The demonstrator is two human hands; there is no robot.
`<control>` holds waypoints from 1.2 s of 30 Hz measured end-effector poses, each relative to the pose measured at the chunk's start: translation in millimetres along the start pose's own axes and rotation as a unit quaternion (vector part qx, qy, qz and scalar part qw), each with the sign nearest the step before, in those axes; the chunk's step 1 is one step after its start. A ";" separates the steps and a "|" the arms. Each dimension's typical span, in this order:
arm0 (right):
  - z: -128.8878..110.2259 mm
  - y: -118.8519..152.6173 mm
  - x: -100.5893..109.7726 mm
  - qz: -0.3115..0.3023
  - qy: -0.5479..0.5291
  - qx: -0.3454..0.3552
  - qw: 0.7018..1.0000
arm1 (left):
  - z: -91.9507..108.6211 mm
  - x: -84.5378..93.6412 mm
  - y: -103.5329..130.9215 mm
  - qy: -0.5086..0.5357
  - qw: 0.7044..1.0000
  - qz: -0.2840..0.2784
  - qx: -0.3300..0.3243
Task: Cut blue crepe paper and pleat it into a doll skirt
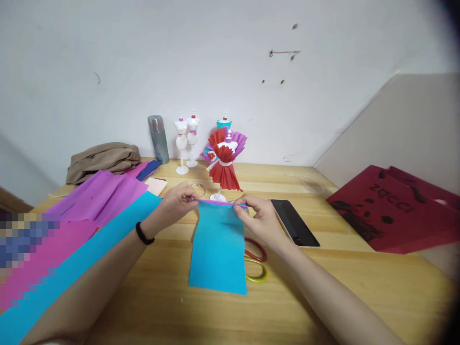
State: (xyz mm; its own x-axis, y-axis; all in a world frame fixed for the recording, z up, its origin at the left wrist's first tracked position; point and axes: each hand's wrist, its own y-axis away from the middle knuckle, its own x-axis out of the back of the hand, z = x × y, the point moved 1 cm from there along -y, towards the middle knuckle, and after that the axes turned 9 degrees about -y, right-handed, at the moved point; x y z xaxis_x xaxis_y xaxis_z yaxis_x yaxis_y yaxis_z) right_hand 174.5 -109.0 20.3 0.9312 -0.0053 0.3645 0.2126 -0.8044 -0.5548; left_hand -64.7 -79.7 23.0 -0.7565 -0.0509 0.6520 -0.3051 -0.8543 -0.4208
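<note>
My left hand (179, 200) and my right hand (256, 215) pinch the two upper corners of a blue crepe paper sheet (218, 249). Along its top edge, between my fingers, runs a narrow purple strip (217, 202). The sheet hangs down toward me above the wooden table. Partly hidden behind its right edge lie scissors with one red and one yellow handle loop (266, 274). Just beyond my hands stands a small white dress form (226, 148) in a pleated red and purple paper dress.
Two bare mini dress forms (181, 139) and a grey flask (158, 139) stand by the wall. Purple crepe paper (104, 196), a long blue paper strip (118, 230) and brown cloth (104, 160) lie left. Right are a phone (295, 224) and a red paper bag (391, 211).
</note>
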 end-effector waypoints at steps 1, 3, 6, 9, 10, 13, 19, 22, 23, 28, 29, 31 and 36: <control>0.4 -0.2 0.3 -0.004 0.002 0.010 1.000 | 1.1 0.4 0.1 -0.021 1.000 0.023 0.003; 0.9 -0.5 0.8 -0.011 0.005 0.027 1.000 | 4.8 1.2 0.5 -0.032 0.998 0.033 0.049; 3.6 -1.1 0.9 -0.007 -0.018 -0.001 1.000 | 13.3 1.2 2.1 0.044 0.985 -0.012 0.169; 10.2 -2.1 -0.7 0.007 -0.096 -0.097 0.991 | 20.5 -2.3 4.8 0.150 0.952 -0.044 0.262; 12.8 -2.4 -1.5 0.012 -0.126 -0.134 0.983 | 21.8 -4.5 5.9 0.185 0.940 -0.052 0.281; 19.5 -3.8 -3.1 0.034 -0.186 -0.210 0.959 | 22.4 -12.3 9.4 0.275 0.901 -0.069 0.328; 27.1 -7.1 -0.9 0.050 -0.175 -0.208 0.961 | 21.7 -19.1 12.3 0.344 0.866 -0.032 0.362; 27.6 -8.4 1.8 0.062 -0.133 -0.170 0.974 | 22.9 -18.5 11.9 0.343 0.882 0.016 0.322; 27.0 -8.8 2.5 0.063 -0.127 -0.166 0.976 | 23.4 -18.4 11.9 0.333 0.892 0.031 0.304; 17.8 -10.5 4.3 0.058 -0.169 -0.213 0.961 | 25.7 -18.7 14.4 0.220 0.949 0.102 0.200; 15.1 -10.8 4.5 0.056 -0.192 -0.225 0.954 | 26.1 -18.8 15.1 0.207 0.955 0.111 0.181; 10.9 -11.4 4.5 0.048 -0.245 -0.250 0.935 | 26.8 -19.0 16.3 0.201 0.960 0.118 0.156; 13.1 -11.2 3.1 0.077 -0.328 -0.330 0.882 | 26.0 -20.5 17.4 0.215 0.956 0.120 0.160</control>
State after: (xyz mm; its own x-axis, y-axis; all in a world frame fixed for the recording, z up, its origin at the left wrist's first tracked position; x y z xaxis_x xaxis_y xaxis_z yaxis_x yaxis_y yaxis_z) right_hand 178.8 -92.3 17.9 0.9512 0.0255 -0.3075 0.0510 -0.9959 0.0752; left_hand -39.4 -107.0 18.7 -0.9715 -0.1068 0.2115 0.0477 -0.9625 -0.2669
